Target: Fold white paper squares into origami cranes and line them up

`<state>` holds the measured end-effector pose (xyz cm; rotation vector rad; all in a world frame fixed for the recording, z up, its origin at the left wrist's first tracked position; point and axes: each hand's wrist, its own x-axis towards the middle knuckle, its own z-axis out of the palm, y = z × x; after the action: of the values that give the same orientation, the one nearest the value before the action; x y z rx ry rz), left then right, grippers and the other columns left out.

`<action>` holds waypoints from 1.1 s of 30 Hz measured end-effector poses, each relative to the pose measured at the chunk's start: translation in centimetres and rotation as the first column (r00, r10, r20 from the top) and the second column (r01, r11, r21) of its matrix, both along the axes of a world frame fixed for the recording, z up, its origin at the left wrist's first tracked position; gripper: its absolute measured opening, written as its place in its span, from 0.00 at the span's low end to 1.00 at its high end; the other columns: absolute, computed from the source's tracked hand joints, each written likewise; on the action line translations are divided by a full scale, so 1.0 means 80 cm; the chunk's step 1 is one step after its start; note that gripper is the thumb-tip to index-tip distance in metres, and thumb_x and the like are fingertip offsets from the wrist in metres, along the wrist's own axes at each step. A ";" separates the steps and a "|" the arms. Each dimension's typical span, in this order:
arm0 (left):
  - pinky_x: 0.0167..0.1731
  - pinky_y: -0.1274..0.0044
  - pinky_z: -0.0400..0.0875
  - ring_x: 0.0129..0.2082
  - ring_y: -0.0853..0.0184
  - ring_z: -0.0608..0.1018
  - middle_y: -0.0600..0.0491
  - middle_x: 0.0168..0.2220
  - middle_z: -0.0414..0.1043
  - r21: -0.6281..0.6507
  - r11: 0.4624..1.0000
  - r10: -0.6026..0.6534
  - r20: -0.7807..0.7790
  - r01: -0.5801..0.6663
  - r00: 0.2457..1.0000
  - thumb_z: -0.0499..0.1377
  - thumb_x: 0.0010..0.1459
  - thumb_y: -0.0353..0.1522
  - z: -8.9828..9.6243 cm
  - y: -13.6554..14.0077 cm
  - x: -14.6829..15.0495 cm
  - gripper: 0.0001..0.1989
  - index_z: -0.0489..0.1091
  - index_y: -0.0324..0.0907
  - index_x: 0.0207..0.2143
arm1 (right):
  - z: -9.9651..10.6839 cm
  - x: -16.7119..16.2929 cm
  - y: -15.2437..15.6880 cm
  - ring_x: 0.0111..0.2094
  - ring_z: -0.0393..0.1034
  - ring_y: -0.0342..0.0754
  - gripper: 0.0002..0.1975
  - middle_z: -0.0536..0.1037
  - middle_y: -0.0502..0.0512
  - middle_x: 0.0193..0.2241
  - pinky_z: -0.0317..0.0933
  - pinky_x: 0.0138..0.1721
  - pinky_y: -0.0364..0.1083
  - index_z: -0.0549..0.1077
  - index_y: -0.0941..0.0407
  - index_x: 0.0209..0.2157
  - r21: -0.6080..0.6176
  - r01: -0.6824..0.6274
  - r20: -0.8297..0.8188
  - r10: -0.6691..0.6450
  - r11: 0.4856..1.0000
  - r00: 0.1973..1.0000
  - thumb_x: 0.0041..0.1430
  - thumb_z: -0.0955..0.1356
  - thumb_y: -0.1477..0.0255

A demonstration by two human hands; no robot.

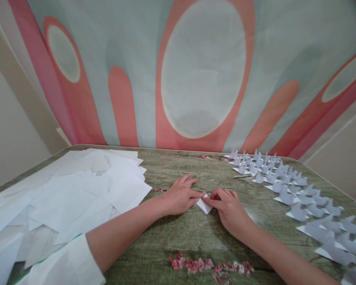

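Observation:
A small folded white paper lies on the table between my hands, shaped like a diamond. My left hand rests flat to the left of it, fingers stretched out and apart, with the thumb side touching the paper's upper edge. From the right, my right hand presses its extended index finger on the paper, the other fingers curled in. Whether the right thumb is under the paper is hidden.
A wide heap of loose white sheets covers the table's left side. Several rows of folded paper birds stand along the right. The wood-patterned table has printed pink flowers. A patterned backdrop rises behind its far edge.

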<state>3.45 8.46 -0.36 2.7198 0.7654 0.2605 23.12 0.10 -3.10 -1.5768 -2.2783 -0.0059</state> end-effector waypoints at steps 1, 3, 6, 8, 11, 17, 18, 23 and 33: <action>0.54 0.57 0.49 0.60 0.53 0.51 0.52 0.58 0.56 -0.002 1.000 0.002 -0.004 -0.002 1.000 0.50 0.61 0.39 0.000 0.000 0.000 0.15 0.65 0.59 0.50 | 0.001 0.000 0.000 0.36 0.62 0.46 0.19 0.70 0.53 0.33 0.49 0.37 0.46 0.74 0.46 0.42 0.000 -0.003 0.016 0.003 1.000 1.000 0.58 0.61 0.81; 0.54 0.57 0.49 0.60 0.53 0.50 0.52 0.58 0.55 -0.005 1.000 0.001 -0.005 -0.001 1.000 0.49 0.61 0.39 -0.001 0.001 0.000 0.15 0.65 0.59 0.50 | 0.005 -0.001 -0.001 0.35 0.62 0.46 0.19 0.70 0.53 0.32 0.49 0.37 0.46 0.74 0.46 0.42 0.007 -0.012 0.048 0.012 1.000 0.999 0.58 0.61 0.82; 0.54 0.57 0.48 0.60 0.53 0.50 0.52 0.59 0.55 -0.009 1.000 -0.006 0.002 0.006 1.000 0.49 0.61 0.40 -0.002 0.002 -0.001 0.15 0.66 0.58 0.50 | 0.010 -0.004 -0.003 0.35 0.62 0.47 0.18 0.70 0.53 0.32 0.49 0.37 0.46 0.74 0.47 0.42 0.012 -0.024 0.082 0.023 1.000 0.996 0.57 0.62 0.81; 0.54 0.57 0.48 0.61 0.52 0.50 0.51 0.59 0.55 -0.008 1.000 -0.007 0.001 0.007 1.000 0.49 0.61 0.41 -0.003 0.002 -0.001 0.16 0.65 0.58 0.50 | 0.014 -0.006 -0.005 0.36 0.62 0.47 0.17 0.70 0.54 0.32 0.49 0.38 0.47 0.74 0.48 0.42 0.010 -0.031 0.101 0.030 0.999 0.994 0.57 0.62 0.80; 0.54 0.56 0.48 0.61 0.52 0.49 0.50 0.59 0.54 -0.010 1.000 0.000 -0.017 0.000 1.000 0.49 0.61 0.40 -0.002 0.001 -0.002 0.16 0.65 0.57 0.50 | 0.017 -0.007 -0.007 0.37 0.62 0.48 0.17 0.70 0.54 0.33 0.49 0.39 0.47 0.73 0.49 0.43 -0.003 -0.041 0.133 0.041 0.999 0.990 0.56 0.63 0.81; 0.55 0.57 0.48 0.61 0.53 0.49 0.52 0.59 0.54 -0.037 0.999 0.006 -0.015 -0.007 1.000 0.49 0.61 0.41 0.002 0.000 -0.001 0.16 0.66 0.57 0.50 | 0.019 -0.005 -0.011 0.38 0.62 0.49 0.20 0.70 0.55 0.34 0.49 0.39 0.47 0.72 0.51 0.44 -0.008 -0.086 0.215 0.086 0.996 0.973 0.51 0.64 0.84; 0.55 0.57 0.48 0.61 0.53 0.49 0.52 0.59 0.54 -0.039 0.999 0.004 -0.014 -0.005 1.000 0.49 0.61 0.40 0.002 -0.001 -0.001 0.16 0.66 0.57 0.50 | 0.019 -0.005 -0.012 0.38 0.62 0.49 0.20 0.70 0.55 0.35 0.50 0.39 0.47 0.72 0.51 0.44 -0.003 -0.090 0.227 0.088 0.996 0.970 0.52 0.64 0.84; 0.55 0.57 0.47 0.61 0.53 0.49 0.52 0.59 0.55 -0.029 1.000 0.008 -0.015 -0.009 1.000 0.49 0.61 0.40 0.003 -0.001 -0.001 0.15 0.66 0.57 0.50 | 0.023 -0.010 -0.019 0.38 0.62 0.50 0.18 0.71 0.56 0.34 0.51 0.37 0.47 0.72 0.52 0.45 0.020 -0.089 0.300 0.079 0.996 0.951 0.53 0.63 0.82; 0.55 0.57 0.48 0.61 0.53 0.49 0.51 0.59 0.55 -0.002 1.000 0.000 -0.018 0.000 1.000 0.50 0.60 0.38 0.000 0.000 -0.001 0.16 0.65 0.58 0.50 | 0.029 -0.023 -0.036 0.36 0.62 0.51 0.14 0.71 0.56 0.34 0.52 0.35 0.49 0.73 0.54 0.41 0.051 -0.105 0.380 0.078 0.993 0.922 0.52 0.65 0.79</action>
<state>3.37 8.43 -0.38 2.7234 0.7707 0.2355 21.28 -2.77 -0.81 -1.5374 -2.6059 -0.3951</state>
